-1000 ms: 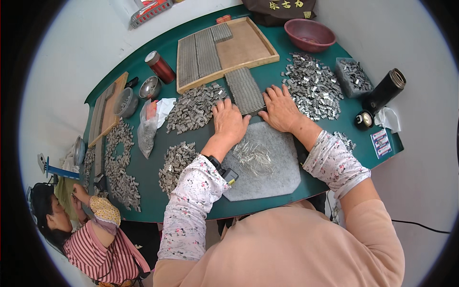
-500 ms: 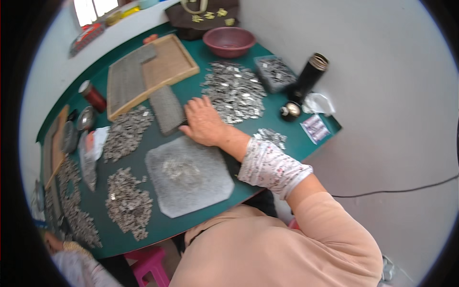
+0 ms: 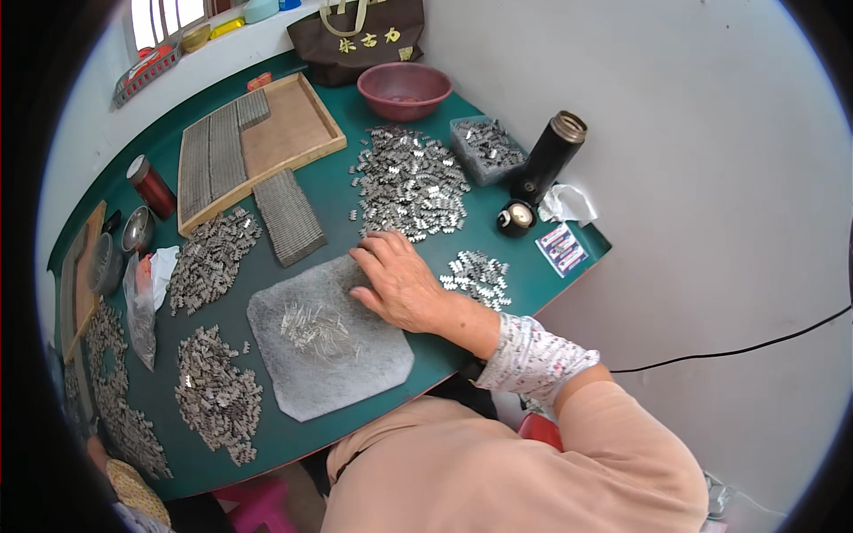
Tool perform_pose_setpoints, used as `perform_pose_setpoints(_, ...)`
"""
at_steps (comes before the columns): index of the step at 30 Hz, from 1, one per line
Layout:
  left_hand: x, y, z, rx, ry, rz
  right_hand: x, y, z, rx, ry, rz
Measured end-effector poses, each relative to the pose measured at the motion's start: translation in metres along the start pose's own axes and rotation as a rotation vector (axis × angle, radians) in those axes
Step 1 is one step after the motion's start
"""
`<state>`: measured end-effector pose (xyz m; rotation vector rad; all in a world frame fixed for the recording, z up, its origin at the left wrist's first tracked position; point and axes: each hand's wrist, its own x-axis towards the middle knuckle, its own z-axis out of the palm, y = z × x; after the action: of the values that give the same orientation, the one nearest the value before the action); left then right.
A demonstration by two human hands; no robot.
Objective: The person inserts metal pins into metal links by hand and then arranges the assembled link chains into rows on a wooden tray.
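The right hand (image 3: 404,284) lay flat, fingers (image 3: 373,258) spread, on the grey mat (image 3: 355,373); loose metal clips (image 3: 413,182) at twelve o'clock remained unsorted.

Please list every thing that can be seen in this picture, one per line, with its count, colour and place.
Green table: one, centre.
Grey felt mat: one, near table edge; a few shiny metal strips lie on it.
Piles of small silver metal clips: several, across the table.
Shallow wooden tray: one, tan, far side, rows of clips inside.
Grey block of aligned clips: one, beside the tray.
Round dark-red plastic bowl: one, far edge.
Black flask: one, right side.
Red cylindrical can: one, left.
Brown bag: one, far edge.
Right hand: flat on the mat's edge.
Left hand: not in view.
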<state>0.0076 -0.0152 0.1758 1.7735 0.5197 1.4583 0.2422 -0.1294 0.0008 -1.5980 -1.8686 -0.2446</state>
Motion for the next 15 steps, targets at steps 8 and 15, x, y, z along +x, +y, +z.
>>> perform_pose_setpoints(8,0.014,-0.023,0.007,-0.010,-0.119,-0.036,-0.038,-0.002,-0.020,0.111,0.034,0.079)
perform_pose_setpoints(15,0.049,-0.039,0.059,-0.149,-0.202,0.036,-0.061,0.001,-0.007,0.314,-0.032,0.171)
